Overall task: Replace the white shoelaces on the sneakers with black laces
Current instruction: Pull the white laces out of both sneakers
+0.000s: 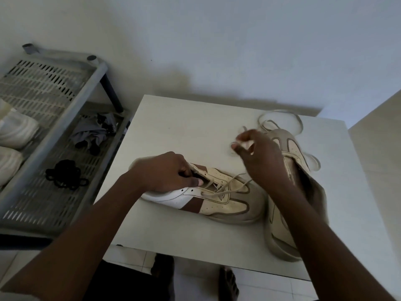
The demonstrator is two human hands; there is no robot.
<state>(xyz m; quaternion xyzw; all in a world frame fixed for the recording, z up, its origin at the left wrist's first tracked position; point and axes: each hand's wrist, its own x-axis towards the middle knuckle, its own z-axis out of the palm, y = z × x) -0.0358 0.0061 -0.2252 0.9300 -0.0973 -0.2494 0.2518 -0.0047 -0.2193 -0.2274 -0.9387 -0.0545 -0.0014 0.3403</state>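
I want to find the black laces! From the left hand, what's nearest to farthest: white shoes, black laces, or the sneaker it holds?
1. Sneaker: in the left hand, on the table.
2. Black laces: on the rack, leftward.
3. White shoes: far left edge.

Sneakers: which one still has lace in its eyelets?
The middle sneaker, which the left hand grips at the collar: a lace crosses its eyelets. The other sneaker, at right, shows none; a loose lace lies around it.

Left hand [165, 172], right hand [262, 161], bare forearms [91, 220], dark garment [130, 285] (at the lap), bare feet [227, 285]
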